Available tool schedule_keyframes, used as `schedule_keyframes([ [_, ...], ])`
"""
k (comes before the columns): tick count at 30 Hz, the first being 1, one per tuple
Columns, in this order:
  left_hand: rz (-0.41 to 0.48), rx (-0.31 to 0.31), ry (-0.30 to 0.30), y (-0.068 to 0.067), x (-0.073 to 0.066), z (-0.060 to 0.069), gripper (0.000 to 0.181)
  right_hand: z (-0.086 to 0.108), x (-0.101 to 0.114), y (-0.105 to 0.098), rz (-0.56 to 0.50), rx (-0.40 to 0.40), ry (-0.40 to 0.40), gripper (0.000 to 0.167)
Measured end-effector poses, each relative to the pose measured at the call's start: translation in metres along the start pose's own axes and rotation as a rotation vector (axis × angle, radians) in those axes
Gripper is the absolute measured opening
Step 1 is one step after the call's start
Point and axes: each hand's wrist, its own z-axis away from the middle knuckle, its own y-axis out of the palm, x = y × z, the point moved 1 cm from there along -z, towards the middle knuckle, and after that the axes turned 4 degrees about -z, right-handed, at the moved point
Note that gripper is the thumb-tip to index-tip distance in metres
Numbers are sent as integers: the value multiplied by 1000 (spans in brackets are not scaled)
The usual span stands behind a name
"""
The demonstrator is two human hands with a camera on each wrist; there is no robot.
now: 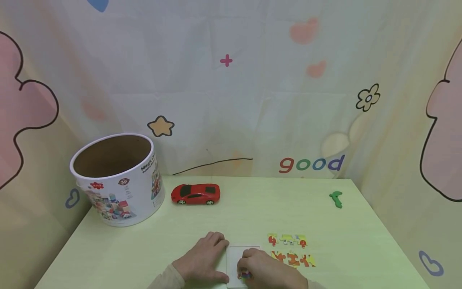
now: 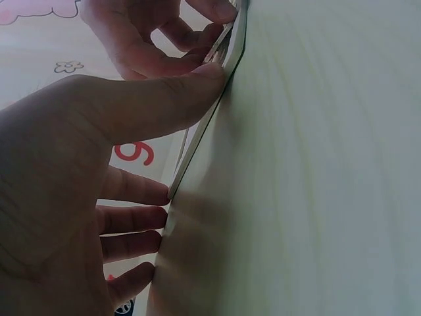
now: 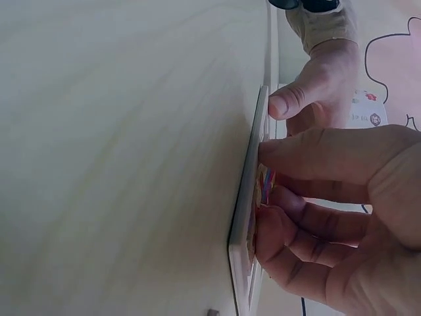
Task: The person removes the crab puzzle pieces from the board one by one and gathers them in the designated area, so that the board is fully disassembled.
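A thin white puzzle board (image 1: 232,257) lies flat near the table's front edge in the head view. My left hand (image 1: 203,258) rests on the table at its left side, thumb touching the board's edge (image 2: 191,148) and the fingers extended. Over the board, my right hand (image 1: 266,266) pinches a colourful jigsaw piece (image 1: 246,275) between thumb and fingers, low against the surface. In the right wrist view this piece (image 3: 267,184) shows only as a multicoloured sliver; the fingers hide most of it.
Several yellow and red jigsaw pieces (image 1: 293,257) lie in two rows right of the board. Farther back are a red toy car (image 1: 196,194), a large white bucket (image 1: 119,196) at left, and a small green object (image 1: 337,198) at right. A printed curtain (image 1: 231,120) hangs behind.
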Motion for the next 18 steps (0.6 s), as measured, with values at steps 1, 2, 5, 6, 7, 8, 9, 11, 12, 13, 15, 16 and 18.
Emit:
schedule_keyframes([
  [1, 2, 2, -2, 0, 0, 0, 82, 0, 0, 0, -12, 3, 15, 18],
  [2, 3, 4, -4, 0, 0, 0, 82, 0, 0, 0, -19, 4, 26, 18],
  [5, 3, 21, -16, 0, 0, -1, 82, -1, 0, 1, -29, 6, 46, 19],
  [6, 5, 28, -22, 0, 0, -1, 83, -1, 0, 1, -25, 3, 44, 20],
  [7, 8, 36, -28, 1, 0, -1, 83, -1, 0, 0, -21, 0, 40, 20],
  [8, 9, 42, -34, 0, 0, -2, 83, -1, 0, 0, -18, -2, 38, 20],
  [9, 11, 48, -39, 1, 0, -2, 83, 0, 0, 0, -12, -4, 32, 20],
  [11, 13, 52, -43, 1, 1, -2, 83, 0, 0, 0, -3, -8, 21, 21],
  [12, 12, 51, -41, 0, 0, -2, 83, 0, 0, 0, 0, -9, 16, 21],
  [13, 12, 50, -40, 1, 1, -2, 83, 0, 0, 0, -1, -9, 15, 21],
  [15, 11, 48, -37, 0, 1, -2, 82, 1, 0, -1, -2, -7, 13, 22],
  [16, 11, 47, -35, 0, 0, -2, 82, 1, 0, -1, -8, -5, 18, 22],
  [18, 12, 47, -30, -1, 0, -2, 82, 1, 0, -1, -19, -1, 27, 23],
])
